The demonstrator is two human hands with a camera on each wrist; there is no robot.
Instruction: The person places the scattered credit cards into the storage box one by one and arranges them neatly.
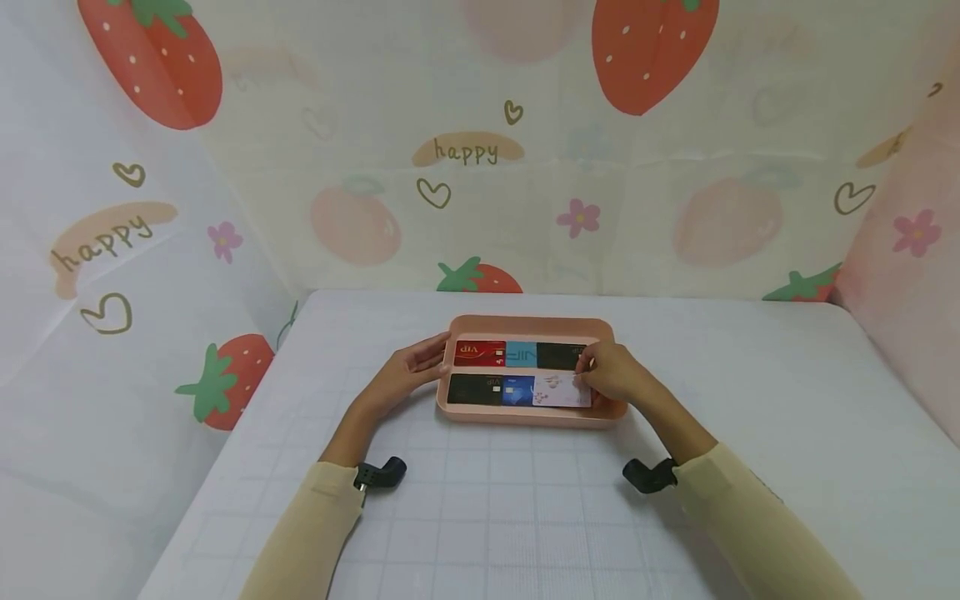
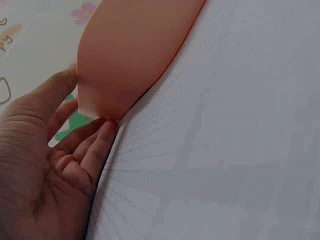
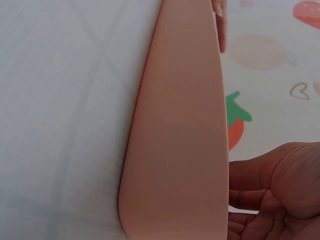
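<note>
A pink rectangular tray (image 1: 525, 419) lies on the table, with cards laid in two rows inside it. My left hand (image 1: 408, 367) rests against the tray's left end; in the left wrist view its thumb reaches the rim while the other fingertips touch the outer wall near the base. At the right end, my right hand (image 1: 611, 371) reaches over the rim. Its bent thumb and index finger pinch the right end of a pale flowered card (image 1: 555, 389) in the near row. In the right wrist view the tray wall hides those fingertips.
The far row has a red VIP card (image 1: 480, 353), a light blue card (image 1: 521, 354) and a black card (image 1: 558, 356). A black VIP card (image 1: 474, 389) and a dark blue card (image 1: 518, 390) lie in the near row. Strawberry-printed cloth (image 1: 637, 183) stands behind the white table (image 1: 487, 517).
</note>
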